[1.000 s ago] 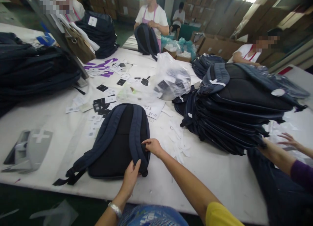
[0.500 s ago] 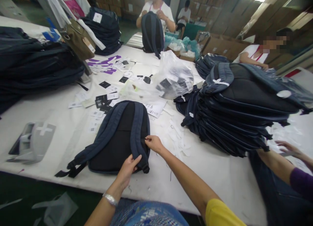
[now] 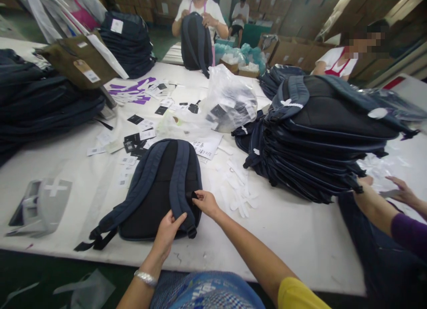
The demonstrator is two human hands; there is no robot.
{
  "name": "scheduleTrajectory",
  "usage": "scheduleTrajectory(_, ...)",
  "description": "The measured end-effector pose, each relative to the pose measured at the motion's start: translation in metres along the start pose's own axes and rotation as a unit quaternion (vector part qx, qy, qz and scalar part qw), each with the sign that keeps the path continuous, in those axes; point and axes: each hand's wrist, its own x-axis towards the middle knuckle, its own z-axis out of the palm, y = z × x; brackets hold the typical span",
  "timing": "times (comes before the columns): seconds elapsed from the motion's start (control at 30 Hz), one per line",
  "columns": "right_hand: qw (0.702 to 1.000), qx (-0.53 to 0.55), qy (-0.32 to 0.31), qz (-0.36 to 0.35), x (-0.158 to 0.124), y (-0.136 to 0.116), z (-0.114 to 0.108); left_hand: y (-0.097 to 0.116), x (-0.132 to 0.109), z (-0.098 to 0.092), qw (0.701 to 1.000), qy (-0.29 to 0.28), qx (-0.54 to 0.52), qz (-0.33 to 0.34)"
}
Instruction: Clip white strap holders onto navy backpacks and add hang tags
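Observation:
A navy backpack (image 3: 160, 189) lies back-side up on the white table (image 3: 287, 237), its two shoulder straps facing me. My left hand (image 3: 167, 231) is closed around the lower end of the right shoulder strap (image 3: 178, 191), thumb on top. My right hand (image 3: 205, 201) pinches a small dark tab at the backpack's right edge, just beside that strap. A silver bracelet sits on my left wrist.
A tall stack of navy backpacks (image 3: 320, 135) fills the right side. Loose tags and labels (image 3: 140, 135) and a clear plastic bag (image 3: 230, 99) lie behind the backpack. More backpacks (image 3: 40, 104) pile at left. A co-worker's hands (image 3: 396, 191) reach in at right; other people work farther back.
My left hand slid a little up the strap and my right hand shifted slightly left on the tab. The view tilted a bit; the far person lifted a backpack upright.

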Motion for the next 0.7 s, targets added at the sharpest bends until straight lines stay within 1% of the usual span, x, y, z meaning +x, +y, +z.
scheduleTrajectory(0.1, 1.0, 0.002, -0.012, -0.016, -0.001, -0.003, 0.001, -0.002, 0.006, 0.0, 0.999, 0.011, 0.049, 0.018)
scheduleTrajectory(0.2, 0.999, 0.004, -0.035, -0.026, -0.004, -0.008, -0.004, -0.005, 0.013, 0.002, 0.994, 0.03, 0.098, 0.036)
scheduleTrajectory(0.3, 0.998, 0.011, -0.044, -0.032, -0.006, -0.01, -0.01, -0.006, 0.016, 0.005, 0.994, -0.004, 0.11, 0.01)
scheduleTrajectory(0.33, 0.998, 0.013, -0.045, -0.034, -0.007, -0.01, -0.012, -0.006, 0.017, 0.006, 0.993, -0.005, 0.121, 0.011)
scheduleTrajectory(0.37, 0.998, 0.014, -0.047, -0.035, -0.006, -0.009, -0.013, -0.004, 0.017, 0.006, 0.989, 0.01, 0.147, 0.034)
scheduleTrajectory(0.4, 0.998, 0.013, -0.05, -0.037, -0.006, -0.008, -0.014, -0.002, 0.018, 0.006, 0.979, 0.037, 0.185, 0.077)
scheduleTrajectory(0.43, 0.998, 0.011, -0.052, -0.038, -0.005, -0.007, -0.014, 0.0, 0.018, 0.006, 0.962, 0.065, 0.228, 0.133)
scheduleTrajectory(0.47, 0.998, 0.009, -0.053, -0.041, -0.005, -0.006, -0.015, 0.002, 0.019, 0.005, 0.944, 0.081, 0.265, 0.18)
scheduleTrajectory(0.5, 0.998, 0.005, -0.054, -0.044, -0.004, -0.005, -0.015, 0.005, 0.019, 0.005, 0.932, 0.079, 0.288, 0.204)
scheduleTrajectory(0.53, 0.997, 0.001, -0.055, -0.047, -0.004, -0.005, -0.014, 0.006, 0.019, 0.004, 0.932, 0.063, 0.296, 0.2)
scheduleTrajectory(0.6, 0.997, -0.01, -0.049, -0.052, -0.005, -0.004, -0.014, 0.007, 0.018, 0.005, 0.95, 0.038, 0.275, 0.142)
scheduleTrajectory(0.63, 0.998, -0.018, -0.041, -0.054, -0.006, -0.004, -0.013, 0.006, 0.017, 0.007, 0.962, 0.037, 0.248, 0.113)
scheduleTrajectory(0.7, 0.998, -0.042, -0.01, -0.055, -0.008, -0.004, -0.012, 0.002, 0.013, 0.012, 0.983, 0.044, 0.162, 0.077)
